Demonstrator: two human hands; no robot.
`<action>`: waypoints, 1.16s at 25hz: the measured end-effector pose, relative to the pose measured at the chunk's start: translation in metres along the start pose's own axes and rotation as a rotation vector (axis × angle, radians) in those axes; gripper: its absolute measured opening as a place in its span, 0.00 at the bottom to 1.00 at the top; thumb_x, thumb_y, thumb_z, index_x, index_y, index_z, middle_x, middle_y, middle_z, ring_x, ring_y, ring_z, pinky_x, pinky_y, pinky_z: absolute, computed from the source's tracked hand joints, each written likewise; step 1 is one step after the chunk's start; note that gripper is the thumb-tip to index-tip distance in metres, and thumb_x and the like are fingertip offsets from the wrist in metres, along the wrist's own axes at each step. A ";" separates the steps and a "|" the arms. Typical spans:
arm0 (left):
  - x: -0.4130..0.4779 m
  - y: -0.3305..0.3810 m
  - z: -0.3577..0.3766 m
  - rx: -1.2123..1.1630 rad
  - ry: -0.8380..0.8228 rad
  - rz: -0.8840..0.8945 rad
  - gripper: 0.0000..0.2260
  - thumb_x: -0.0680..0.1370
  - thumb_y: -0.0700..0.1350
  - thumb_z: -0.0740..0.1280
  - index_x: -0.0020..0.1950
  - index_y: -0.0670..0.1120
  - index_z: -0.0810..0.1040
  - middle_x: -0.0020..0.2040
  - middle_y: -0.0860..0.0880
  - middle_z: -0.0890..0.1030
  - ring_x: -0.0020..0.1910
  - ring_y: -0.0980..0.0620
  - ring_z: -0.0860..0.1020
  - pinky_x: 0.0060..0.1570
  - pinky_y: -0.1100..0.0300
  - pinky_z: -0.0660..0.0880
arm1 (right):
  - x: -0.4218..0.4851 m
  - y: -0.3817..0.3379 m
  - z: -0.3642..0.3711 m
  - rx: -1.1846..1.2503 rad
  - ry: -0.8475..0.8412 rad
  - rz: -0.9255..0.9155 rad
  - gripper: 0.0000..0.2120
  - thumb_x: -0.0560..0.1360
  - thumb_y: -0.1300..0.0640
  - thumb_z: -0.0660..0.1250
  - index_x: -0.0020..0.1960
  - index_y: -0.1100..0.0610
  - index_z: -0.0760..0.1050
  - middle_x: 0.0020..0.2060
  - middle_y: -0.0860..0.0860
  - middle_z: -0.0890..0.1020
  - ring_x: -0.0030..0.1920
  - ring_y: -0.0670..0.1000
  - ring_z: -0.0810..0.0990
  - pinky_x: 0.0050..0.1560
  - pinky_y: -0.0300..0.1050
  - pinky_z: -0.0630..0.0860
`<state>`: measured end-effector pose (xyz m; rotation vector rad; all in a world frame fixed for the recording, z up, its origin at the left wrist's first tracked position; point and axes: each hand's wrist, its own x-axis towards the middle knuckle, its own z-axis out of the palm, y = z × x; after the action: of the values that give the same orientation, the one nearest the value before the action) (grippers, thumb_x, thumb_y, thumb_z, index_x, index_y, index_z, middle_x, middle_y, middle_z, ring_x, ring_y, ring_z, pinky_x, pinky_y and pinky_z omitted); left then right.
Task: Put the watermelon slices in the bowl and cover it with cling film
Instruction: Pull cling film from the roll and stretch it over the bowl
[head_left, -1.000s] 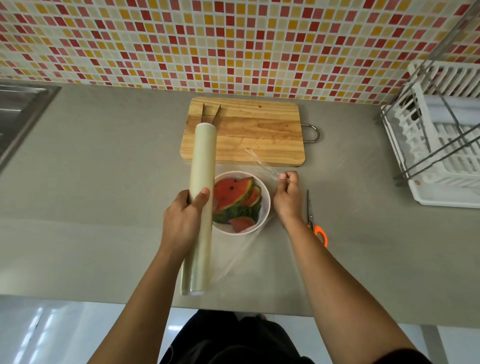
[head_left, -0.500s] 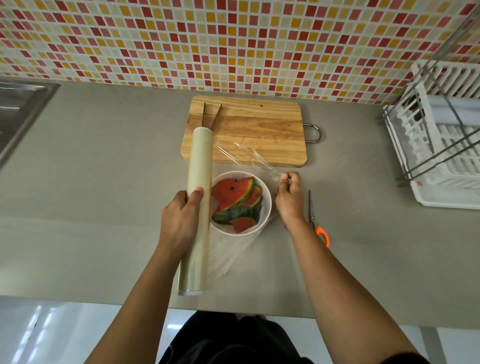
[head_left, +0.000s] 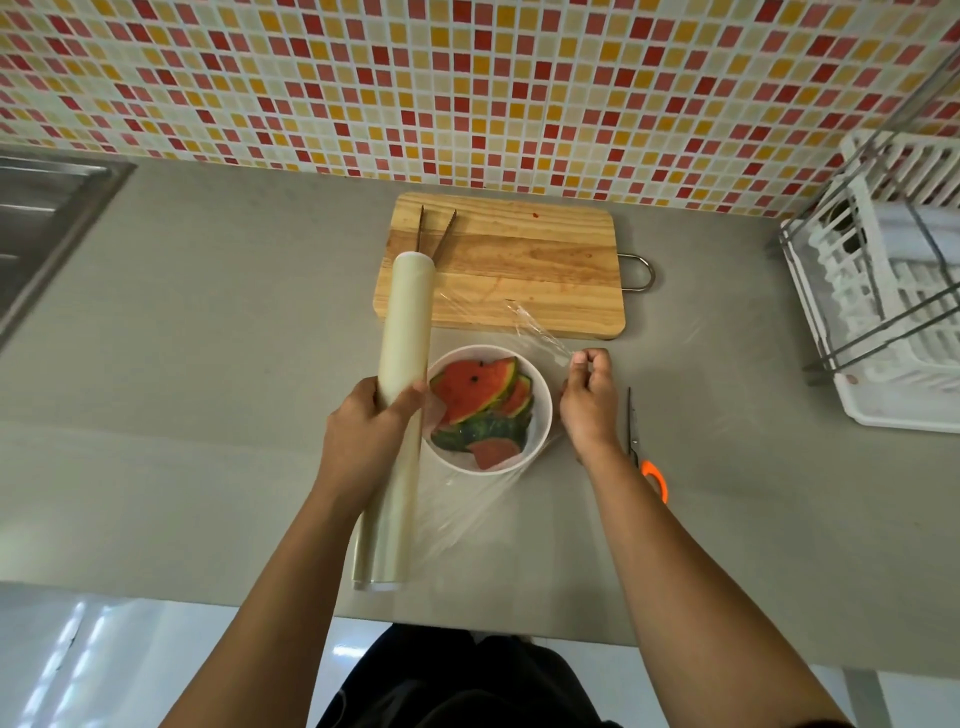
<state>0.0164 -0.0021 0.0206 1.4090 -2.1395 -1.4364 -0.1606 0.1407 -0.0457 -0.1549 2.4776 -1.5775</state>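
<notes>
Head view: a white bowl (head_left: 541, 418) on the grey tabletop (head_left: 208, 389) holds several overlapping watermelon slices (head_left: 470, 387), red flesh and green rind showing.

The left grip (head_left: 363, 431), just left of the bowl, has its fingers and thumb curled round the cling film roll (head_left: 405, 322). The roll runs lengthwise along the bowl's left side, its far end over the wooden cutting board (head_left: 519, 270) behind the bowl.

The right grip (head_left: 587, 400), just right of the bowl, pinches the free edge of the film sheet (head_left: 537, 332) between thumb and fingertips. The sheet spans from the roll across the bowl to that pinch and is wrinkled at its far and near edges.

Scissors (head_left: 635, 441) with an orange handle lie right of the bowl, beyond the right grip. Metal tongs (head_left: 436, 234) lie on the board, partly hidden by the roll. A white dish rack (head_left: 893, 312) stands far right of the bowl, and a sink (head_left: 41, 218) is far left.
</notes>
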 end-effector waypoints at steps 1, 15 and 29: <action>0.002 -0.002 0.000 -0.039 -0.020 -0.031 0.16 0.74 0.59 0.65 0.52 0.48 0.75 0.44 0.52 0.78 0.42 0.51 0.76 0.37 0.54 0.72 | 0.000 0.000 0.000 0.002 0.002 0.003 0.08 0.80 0.51 0.52 0.46 0.53 0.65 0.29 0.47 0.72 0.29 0.47 0.70 0.25 0.32 0.64; 0.016 -0.014 -0.008 -0.288 -0.253 -0.075 0.26 0.72 0.59 0.60 0.70 0.59 0.62 0.59 0.45 0.77 0.52 0.39 0.79 0.55 0.42 0.76 | 0.012 -0.010 -0.001 0.123 -0.196 0.561 0.07 0.76 0.58 0.62 0.41 0.54 0.76 0.38 0.53 0.80 0.34 0.50 0.77 0.35 0.41 0.77; 0.016 -0.019 -0.003 -0.198 -0.222 -0.004 0.20 0.77 0.57 0.57 0.68 0.63 0.60 0.53 0.51 0.77 0.45 0.43 0.82 0.50 0.41 0.79 | -0.042 -0.002 0.025 0.462 -0.263 0.086 0.34 0.71 0.29 0.44 0.64 0.49 0.72 0.65 0.53 0.75 0.64 0.48 0.73 0.63 0.42 0.70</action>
<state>0.0211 -0.0175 0.0020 1.2340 -2.0472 -1.8257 -0.1140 0.1260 -0.0499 -0.1685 1.8489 -1.9014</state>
